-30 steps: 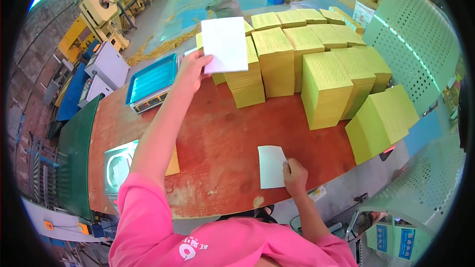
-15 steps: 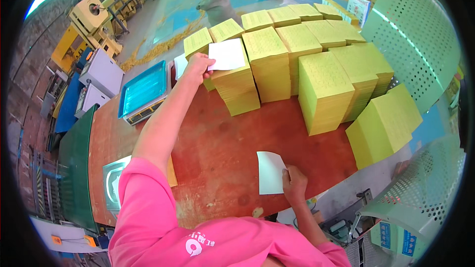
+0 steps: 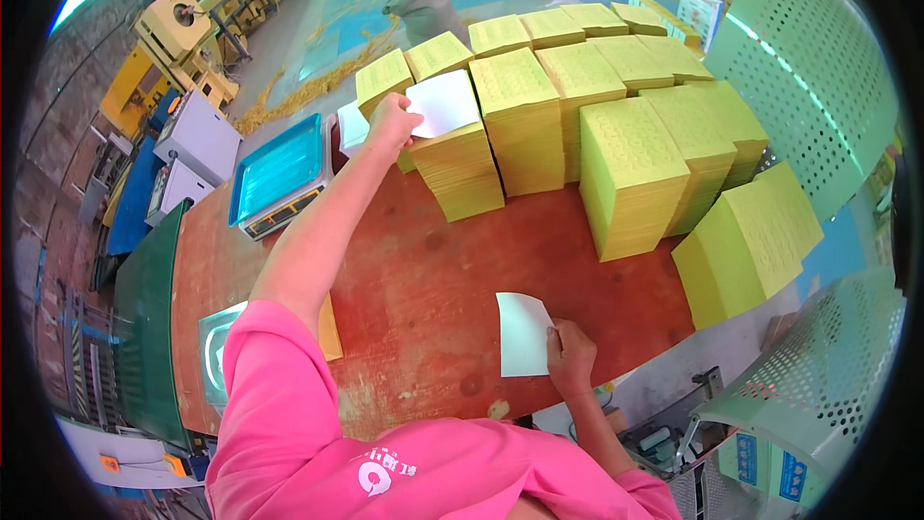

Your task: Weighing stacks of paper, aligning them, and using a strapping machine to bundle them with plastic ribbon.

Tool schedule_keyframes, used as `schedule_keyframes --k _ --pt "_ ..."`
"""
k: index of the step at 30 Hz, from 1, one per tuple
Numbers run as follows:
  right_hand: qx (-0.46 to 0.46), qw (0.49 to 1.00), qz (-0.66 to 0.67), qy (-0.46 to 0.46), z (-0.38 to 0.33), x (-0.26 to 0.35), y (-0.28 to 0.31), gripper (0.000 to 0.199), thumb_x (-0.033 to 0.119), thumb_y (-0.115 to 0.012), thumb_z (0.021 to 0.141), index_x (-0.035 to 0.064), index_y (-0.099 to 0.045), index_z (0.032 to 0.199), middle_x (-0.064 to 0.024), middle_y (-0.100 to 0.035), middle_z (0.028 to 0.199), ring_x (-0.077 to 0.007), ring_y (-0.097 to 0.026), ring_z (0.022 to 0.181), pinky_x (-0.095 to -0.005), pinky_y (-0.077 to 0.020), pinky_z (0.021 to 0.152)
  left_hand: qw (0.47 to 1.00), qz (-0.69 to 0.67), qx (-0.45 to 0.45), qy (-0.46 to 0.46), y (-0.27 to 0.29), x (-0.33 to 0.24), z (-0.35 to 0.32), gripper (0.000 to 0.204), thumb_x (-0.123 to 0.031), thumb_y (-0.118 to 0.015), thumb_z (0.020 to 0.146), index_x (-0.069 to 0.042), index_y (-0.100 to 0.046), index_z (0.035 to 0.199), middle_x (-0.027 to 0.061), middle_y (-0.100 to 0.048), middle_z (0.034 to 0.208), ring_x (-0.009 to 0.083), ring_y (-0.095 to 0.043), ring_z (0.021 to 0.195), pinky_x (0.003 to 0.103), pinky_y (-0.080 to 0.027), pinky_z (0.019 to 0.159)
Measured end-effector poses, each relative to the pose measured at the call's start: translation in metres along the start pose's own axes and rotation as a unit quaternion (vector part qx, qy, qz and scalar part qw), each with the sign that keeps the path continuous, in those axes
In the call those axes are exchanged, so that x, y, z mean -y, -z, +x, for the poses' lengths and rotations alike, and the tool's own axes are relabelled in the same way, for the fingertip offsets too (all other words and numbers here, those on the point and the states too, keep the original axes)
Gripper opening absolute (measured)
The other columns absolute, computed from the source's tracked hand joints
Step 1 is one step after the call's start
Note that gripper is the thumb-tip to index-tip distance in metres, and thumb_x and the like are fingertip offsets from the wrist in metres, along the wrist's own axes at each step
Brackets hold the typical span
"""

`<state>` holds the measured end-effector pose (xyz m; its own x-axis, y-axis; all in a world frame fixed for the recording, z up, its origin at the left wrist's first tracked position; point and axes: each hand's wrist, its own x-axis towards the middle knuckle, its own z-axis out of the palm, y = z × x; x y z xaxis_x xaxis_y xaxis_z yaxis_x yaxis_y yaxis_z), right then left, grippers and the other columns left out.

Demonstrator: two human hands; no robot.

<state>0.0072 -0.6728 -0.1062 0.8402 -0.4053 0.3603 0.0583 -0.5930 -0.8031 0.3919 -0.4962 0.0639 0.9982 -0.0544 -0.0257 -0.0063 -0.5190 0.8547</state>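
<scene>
My left hand [image 3: 393,121] reaches to the front left stack of yellow paper [image 3: 460,173]. Its fingers are closed on the near left corner of a white paper sheet [image 3: 445,102], which lies over the top of that stack. Lower down, my right hand [image 3: 572,358] pinches a second white sheet [image 3: 523,337] by its right edge, above the red tabletop [image 3: 433,299]. This sheet is slightly curved, and the thumb rests on its face.
Several tall yellow paper stacks [image 3: 630,159] line the table's far and right sides. On the left are a scale with a blue tray [image 3: 279,170] and a clear plastic container [image 3: 214,351]. Perforated green chairs [image 3: 804,87] stand at the right. A sack [image 3: 423,10] sits beyond the table.
The sheet in my left hand has turned slightly and now lines up more closely with the stack's top. My right hand and its sheet have barely moved.
</scene>
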Motion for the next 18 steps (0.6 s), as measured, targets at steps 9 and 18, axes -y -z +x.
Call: schedule_keyframes --k 9,18 --pt "-0.007 1.000 -0.008 0.008 -0.0008 -0.0027 0.0002 0.006 0.003 -0.062 0.083 0.0039 -0.065 0.089 -0.0134 -0.065 0.081 -0.0312 -0.064 0.069 -0.0396 -0.0502 0.062 0.999 0.034 0.008 -0.028 -0.0006 0.0002 0.0009 0.036 -0.008 -0.069 0.078 -0.002 -0.057 0.112 0.0083 -0.059 0.080 0.0132 -0.051 0.053 0.029 -0.041 0.047" --pt "0.001 1.000 -0.008 0.006 -0.0004 -0.0017 0.0003 0.006 0.003 -0.062 0.083 0.0034 -0.064 0.089 -0.0136 -0.065 0.081 -0.0311 -0.064 0.069 -0.0397 -0.0500 0.062 0.997 0.048 0.020 -0.055 0.0023 0.0066 0.0041 0.029 -0.008 -0.070 0.078 -0.001 -0.061 0.104 0.0087 -0.061 0.080 0.0138 -0.054 0.056 0.029 -0.044 0.049"
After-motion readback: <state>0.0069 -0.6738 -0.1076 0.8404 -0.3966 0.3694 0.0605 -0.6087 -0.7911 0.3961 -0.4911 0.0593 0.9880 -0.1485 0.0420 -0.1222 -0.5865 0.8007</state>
